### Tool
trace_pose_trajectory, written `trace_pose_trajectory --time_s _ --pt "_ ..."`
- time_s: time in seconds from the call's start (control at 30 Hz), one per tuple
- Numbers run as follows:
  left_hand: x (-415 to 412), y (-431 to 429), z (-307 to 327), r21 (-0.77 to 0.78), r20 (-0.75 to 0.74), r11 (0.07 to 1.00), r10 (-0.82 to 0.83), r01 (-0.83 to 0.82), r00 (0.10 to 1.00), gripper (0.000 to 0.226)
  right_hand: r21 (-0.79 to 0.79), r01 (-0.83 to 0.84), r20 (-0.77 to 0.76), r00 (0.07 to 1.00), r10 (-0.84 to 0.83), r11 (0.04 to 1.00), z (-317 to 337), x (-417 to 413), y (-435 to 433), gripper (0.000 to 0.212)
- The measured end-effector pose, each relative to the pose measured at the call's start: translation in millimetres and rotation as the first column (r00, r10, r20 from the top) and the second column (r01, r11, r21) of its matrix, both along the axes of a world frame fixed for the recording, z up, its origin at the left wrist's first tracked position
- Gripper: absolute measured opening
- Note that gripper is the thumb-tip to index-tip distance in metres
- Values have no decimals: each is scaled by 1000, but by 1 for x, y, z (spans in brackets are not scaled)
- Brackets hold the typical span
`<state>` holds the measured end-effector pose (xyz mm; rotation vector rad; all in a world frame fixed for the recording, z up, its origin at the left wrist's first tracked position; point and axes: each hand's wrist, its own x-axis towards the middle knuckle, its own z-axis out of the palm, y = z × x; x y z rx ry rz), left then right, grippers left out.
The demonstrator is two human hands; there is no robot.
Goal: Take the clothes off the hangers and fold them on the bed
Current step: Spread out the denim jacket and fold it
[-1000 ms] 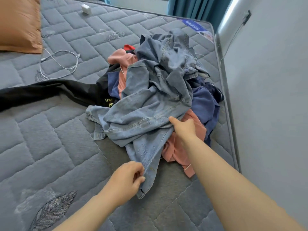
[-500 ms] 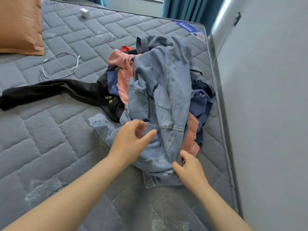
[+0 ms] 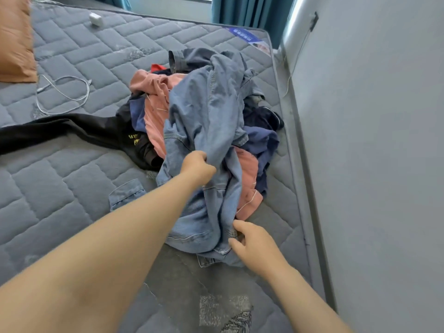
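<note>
While left hand [image 3: 197,167] fists denim jacket [image 3: 206,121] midway, right hand [image 3: 254,246] pinches its near hem.

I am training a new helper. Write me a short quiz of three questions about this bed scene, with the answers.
1. True or false: the left hand and the right hand both hold the light blue denim garment.
2. What lies nearest the orange pillow? A) white charging cable B) green towel C) wooden hanger
3. Fill in: the long black garment lies on the grey quilted ____.
Key: 1 true; 2 A; 3 mattress.
</note>
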<state>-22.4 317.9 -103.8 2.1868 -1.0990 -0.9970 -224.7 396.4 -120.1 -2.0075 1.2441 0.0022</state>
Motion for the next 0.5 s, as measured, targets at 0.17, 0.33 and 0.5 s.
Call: trace_pose_trajectory --time_s 0.17,0.33,0.5 --pt "38 53 -4 31 -252 997 77 -71 965 17 48 168 24 985 -169 985 -4 -20 -18 38" --pt "61 142 -15 198 -358 980 93 -22 929 20 -15 220 50 974 -219 975 4 0 -43 38" --pt "89 177 -14 226 -377 972 143 -59 915 40 20 192 6 981 -192 981 4 50 -55 37"
